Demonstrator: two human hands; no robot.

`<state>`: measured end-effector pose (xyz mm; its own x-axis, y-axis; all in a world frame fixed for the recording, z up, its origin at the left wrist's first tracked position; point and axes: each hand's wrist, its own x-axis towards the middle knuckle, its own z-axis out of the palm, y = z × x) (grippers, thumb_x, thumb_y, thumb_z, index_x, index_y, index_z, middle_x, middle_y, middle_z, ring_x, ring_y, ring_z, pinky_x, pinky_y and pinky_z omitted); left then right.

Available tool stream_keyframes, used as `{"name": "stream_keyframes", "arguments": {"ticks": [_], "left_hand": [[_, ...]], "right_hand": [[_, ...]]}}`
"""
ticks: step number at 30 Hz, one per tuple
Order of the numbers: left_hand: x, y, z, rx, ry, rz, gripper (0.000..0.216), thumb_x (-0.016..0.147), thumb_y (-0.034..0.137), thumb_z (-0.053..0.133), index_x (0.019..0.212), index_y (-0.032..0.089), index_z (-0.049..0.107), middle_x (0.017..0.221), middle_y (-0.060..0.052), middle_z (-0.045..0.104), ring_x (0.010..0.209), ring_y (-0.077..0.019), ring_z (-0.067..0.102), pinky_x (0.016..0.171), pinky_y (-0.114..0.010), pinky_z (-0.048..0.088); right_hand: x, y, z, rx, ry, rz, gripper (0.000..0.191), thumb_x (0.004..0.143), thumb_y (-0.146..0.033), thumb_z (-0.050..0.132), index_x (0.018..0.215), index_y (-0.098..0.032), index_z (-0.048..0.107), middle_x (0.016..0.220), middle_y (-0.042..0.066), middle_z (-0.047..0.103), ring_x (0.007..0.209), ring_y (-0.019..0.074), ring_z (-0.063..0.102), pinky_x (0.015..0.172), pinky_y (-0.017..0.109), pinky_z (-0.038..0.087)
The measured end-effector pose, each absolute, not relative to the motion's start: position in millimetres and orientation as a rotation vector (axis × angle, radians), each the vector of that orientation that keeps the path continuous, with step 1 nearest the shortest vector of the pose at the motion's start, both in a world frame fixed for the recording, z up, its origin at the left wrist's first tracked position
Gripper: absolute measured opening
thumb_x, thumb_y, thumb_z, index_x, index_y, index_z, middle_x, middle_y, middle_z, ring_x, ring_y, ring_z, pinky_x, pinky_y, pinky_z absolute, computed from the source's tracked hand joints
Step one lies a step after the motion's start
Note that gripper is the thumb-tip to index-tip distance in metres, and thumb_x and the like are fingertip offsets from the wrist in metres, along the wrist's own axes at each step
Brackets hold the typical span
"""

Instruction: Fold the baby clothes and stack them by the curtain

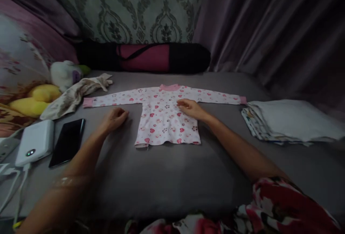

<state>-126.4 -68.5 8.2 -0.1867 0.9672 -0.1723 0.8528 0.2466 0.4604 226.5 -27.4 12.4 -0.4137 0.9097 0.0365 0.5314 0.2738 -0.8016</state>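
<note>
Spreading across the frame, one smooth grey sheet [167, 176] carries everything before you. At twelve o'clock lies one long cylindrical bag [142, 57], black with a pink middle. At three o'clock sits one stack of folded cloths [291, 119], its lower layers too hidden to count. At centre one soft long-sleeved baby top [161, 119], white with printed pink hearts and pink cuffs, lies flat with both sleeves out straight. At ten o'clock one crumpled beige cloth [75, 95] lies against plush toys [43, 95], yellow and white, partly cut off. At eight o'clock rest one white rounded power bank [35, 142] and one glossy black phone [67, 141]. Your right hand [192, 108] lies palm down on the top's chest, fingers extended, gripping nothing. Your left hand [115, 118], loosely curled and blurred, rests on the sheet just beside the top; whether it pinches anything you cannot tell.
</note>
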Motion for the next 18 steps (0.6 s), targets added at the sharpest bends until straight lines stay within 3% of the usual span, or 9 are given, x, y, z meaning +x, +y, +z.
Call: {"name": "stream_keyframes", "arguments": {"ticks": [5, 8, 13, 18], "left_hand": [[-97, -125, 18, 1.438, 1.794, 0.421, 0.058, 0.068, 0.068, 0.057, 0.099, 0.019, 0.062, 0.073, -0.003, 0.070, 0.069, -0.0214, 0.066, 0.059, -0.029, 0.048], [-79, -152, 24, 1.461, 1.740, 0.442, 0.066, 0.060, 0.068, 0.067, 0.106, 0.021, 0.062, 0.074, -0.003, 0.069, 0.072, -0.0223, 0.066, 0.056, -0.028, 0.046], [-62, -172, 22, 1.440, 1.646, 0.548, 0.069, 0.060, 0.061, 0.071, 0.116, 0.023, 0.058, 0.087, -0.004, 0.071, 0.078, -0.0231, 0.066, 0.061, -0.030, 0.050], [-59, -178, 6, 1.404, 1.685, 0.719, 0.061, 0.066, 0.056, 0.064, 0.117, 0.024, 0.057, 0.098, -0.007, 0.071, 0.088, -0.0239, 0.067, 0.072, -0.032, 0.053]], "right_hand": [[282, -87, 12, -1.530, -2.048, 0.890, 0.032, 0.089, -0.025, 0.050, 0.114, -0.014, 0.065, 0.096, 0.006, 0.070, 0.085, 0.0168, 0.064, 0.079, 0.029, 0.050], [291, -119, 13, -1.552, -2.130, 0.964, 0.038, 0.087, -0.032, 0.055, 0.122, -0.017, 0.061, 0.097, 0.005, 0.067, 0.077, 0.0153, 0.062, 0.074, 0.027, 0.050], [290, -152, 18, -1.505, -2.321, 0.872, 0.060, 0.081, -0.037, 0.066, 0.137, -0.025, 0.049, 0.118, 0.007, 0.058, 0.094, 0.0179, 0.061, 0.086, 0.029, 0.048], [285, -160, 12, -1.510, -2.296, 0.753, 0.052, 0.083, -0.025, 0.057, 0.135, -0.026, 0.050, 0.123, 0.008, 0.055, 0.102, 0.0191, 0.059, 0.091, 0.030, 0.047]]}}
